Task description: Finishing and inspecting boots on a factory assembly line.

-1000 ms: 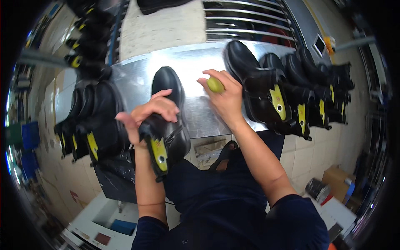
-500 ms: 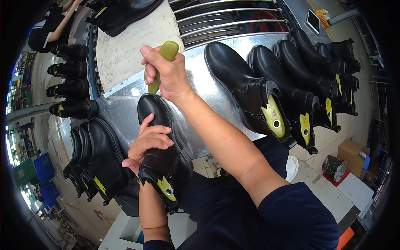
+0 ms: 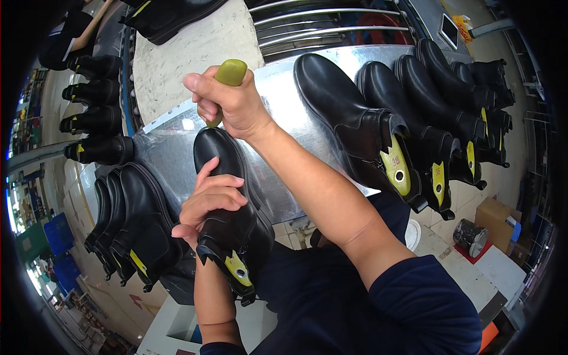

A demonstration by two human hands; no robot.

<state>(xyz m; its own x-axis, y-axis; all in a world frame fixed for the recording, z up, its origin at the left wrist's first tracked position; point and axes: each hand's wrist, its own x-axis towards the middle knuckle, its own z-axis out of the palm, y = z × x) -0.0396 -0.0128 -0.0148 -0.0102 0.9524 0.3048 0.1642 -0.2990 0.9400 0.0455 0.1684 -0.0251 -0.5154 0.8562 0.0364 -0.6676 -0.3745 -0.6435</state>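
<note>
A black ankle boot lies before me, its toe pointing away and its shaft toward my body. A yellow-green last with a round hole shows in the shaft's opening. My left hand wraps over the boot's instep, thumb on the left side. Just beyond the toe, my right hand is closed in a fist around a rounded olive-green bar-like tool. The tool's upper end sticks out above the fist. Its lower end is close to the toe edge; whether it touches cannot be told.
A row of black boots on lasts stands to the right on the shiny metal table. More boots stand at left, others on a far-left rack. Beyond lie a pale board and metal rollers. A person's arm shows top left.
My right hand and the olive-green tool have shifted slightly left, and less of the tool's lower end shows. My left hand keeps its hold on the boot. The whole view has shifted a little.
</note>
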